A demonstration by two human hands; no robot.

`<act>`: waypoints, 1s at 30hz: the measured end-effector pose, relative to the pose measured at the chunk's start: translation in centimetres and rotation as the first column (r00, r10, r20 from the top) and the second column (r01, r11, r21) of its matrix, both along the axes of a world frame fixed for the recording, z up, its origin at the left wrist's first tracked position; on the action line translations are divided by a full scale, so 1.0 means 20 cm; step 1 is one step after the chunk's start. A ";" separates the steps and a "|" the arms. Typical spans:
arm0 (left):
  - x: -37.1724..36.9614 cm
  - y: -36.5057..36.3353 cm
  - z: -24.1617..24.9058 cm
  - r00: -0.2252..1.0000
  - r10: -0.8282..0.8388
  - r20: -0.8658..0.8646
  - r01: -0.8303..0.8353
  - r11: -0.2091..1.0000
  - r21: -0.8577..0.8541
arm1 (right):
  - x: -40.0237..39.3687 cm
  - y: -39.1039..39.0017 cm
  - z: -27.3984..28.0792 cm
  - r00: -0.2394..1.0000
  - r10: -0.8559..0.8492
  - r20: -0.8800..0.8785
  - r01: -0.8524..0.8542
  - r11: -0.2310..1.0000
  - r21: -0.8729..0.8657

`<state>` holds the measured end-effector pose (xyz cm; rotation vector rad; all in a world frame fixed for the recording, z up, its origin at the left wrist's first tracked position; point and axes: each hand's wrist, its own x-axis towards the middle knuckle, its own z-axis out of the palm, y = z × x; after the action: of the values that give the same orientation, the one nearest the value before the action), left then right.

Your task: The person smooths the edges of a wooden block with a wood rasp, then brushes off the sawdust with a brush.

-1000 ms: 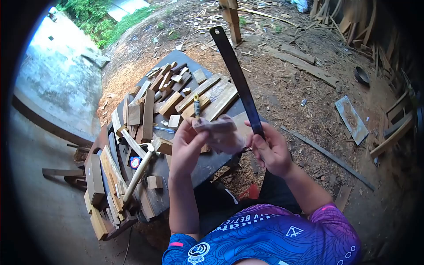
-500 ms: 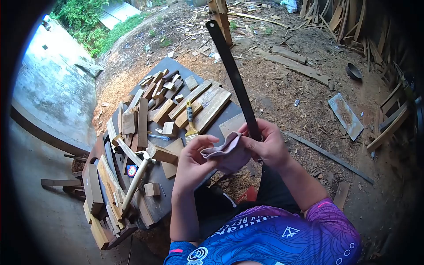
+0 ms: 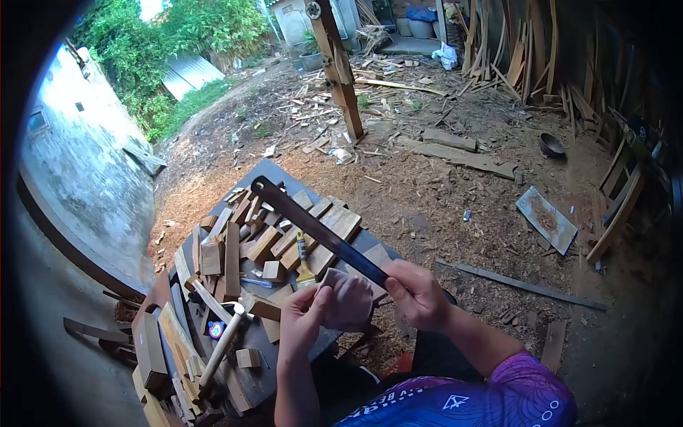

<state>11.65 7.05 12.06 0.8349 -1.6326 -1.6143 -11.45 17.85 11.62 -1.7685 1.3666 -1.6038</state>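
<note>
My right hand is closed around the lower end of a long, flat, dark metal strip. The strip slants up and to the left, with a small hole near its rounded far end. Between the thumb and fingers of my left hand is a folded pale pinkish-grey cloth. It hangs just below the strip. Close beyond the cloth, a paintbrush with a yellow and black handle lies on the table. A hammer with a light wooden handle rests left of my left hand.
Many wood offcuts are piled on the dark table. Among them lies a small round blue and red item. A wooden post stands beyond. Planks, a dark bowl and wood shavings cover parts of the ground.
The metal strip has tipped from nearly upright to a leftward slant over the table. My hands have moved apart, the cloth now only in my left. The view has tilted up.
</note>
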 end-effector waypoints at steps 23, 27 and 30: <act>-0.01 0.16 0.08 0.992 -0.053 -0.111 0.058 0.997 0.045 | 0.03 0.07 -0.11 0.995 0.077 -0.071 -0.081 0.995 -0.060; 0.01 0.14 0.05 0.991 -0.081 -0.104 0.085 0.996 0.035 | 0.06 0.09 -0.06 0.997 0.066 0.046 -0.070 0.993 0.092; 0.00 0.14 0.04 0.984 -0.122 -0.131 0.125 0.992 0.012 | 0.05 0.07 -0.06 0.997 0.047 -0.059 -0.039 0.990 0.133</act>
<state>11.67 9.90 12.94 0.6348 -1.6047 -1.7360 -10.42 19.31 10.48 -1.7700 1.4182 -1.4134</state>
